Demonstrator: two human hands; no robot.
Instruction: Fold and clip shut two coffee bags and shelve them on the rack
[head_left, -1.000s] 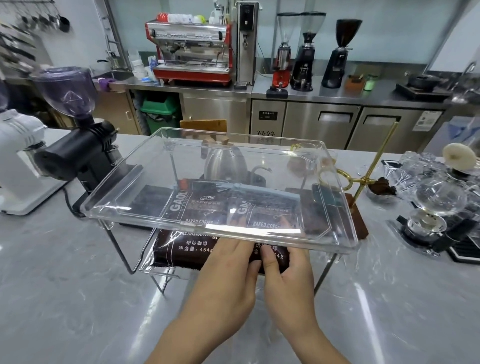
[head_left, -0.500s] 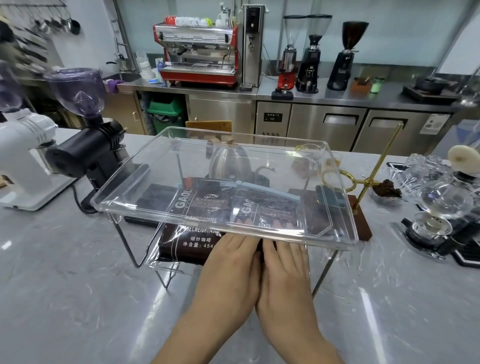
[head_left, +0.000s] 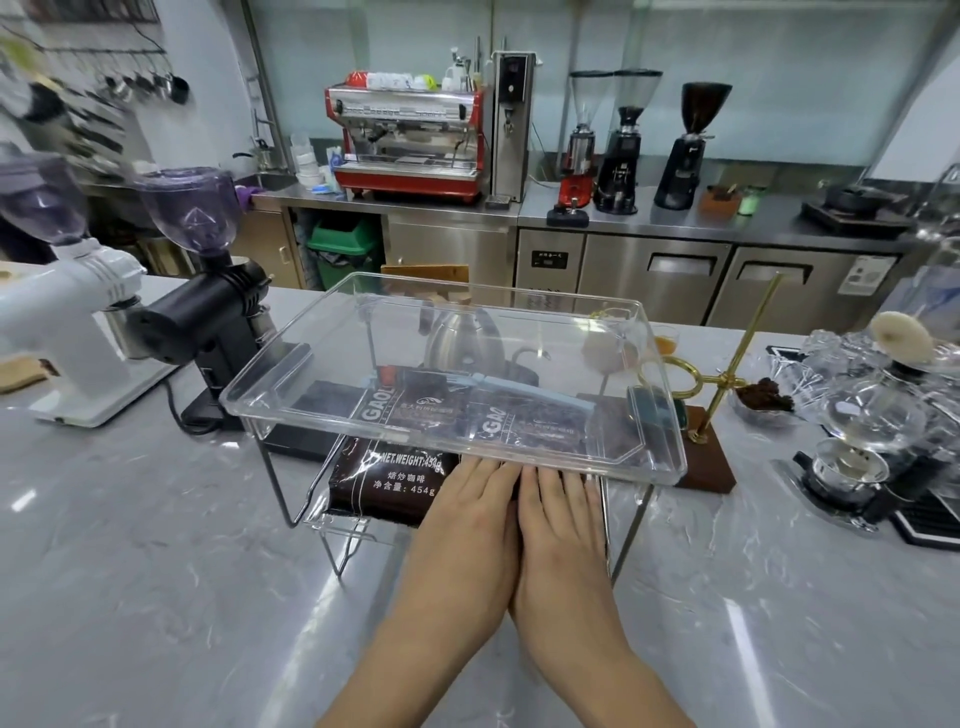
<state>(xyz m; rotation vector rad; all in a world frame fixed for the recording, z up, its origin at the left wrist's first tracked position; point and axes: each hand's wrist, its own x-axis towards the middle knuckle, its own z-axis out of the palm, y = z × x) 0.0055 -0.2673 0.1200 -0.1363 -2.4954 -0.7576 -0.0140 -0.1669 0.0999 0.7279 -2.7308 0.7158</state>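
Café kitchen behind a grey marble counter (head_left: 156, 571).
A steel back counter (head_left: 675, 223) holds a red espresso machine (head_left: 410, 143) under pale wall panels (head_left: 779, 78).

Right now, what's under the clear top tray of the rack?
Two dark coffee bags side by side on the lower shelf, blue clips at their far ends. Both hands lie flat on the right bag, hiding its near end.

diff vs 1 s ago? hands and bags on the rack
Both hands, left hand and right hand, slid forward side by side, fingers flat, pushing the right dark coffee bag deeper under the clear plastic top tray. Nothing gripped or released. The left dark coffee bag and the wire rack stayed put.
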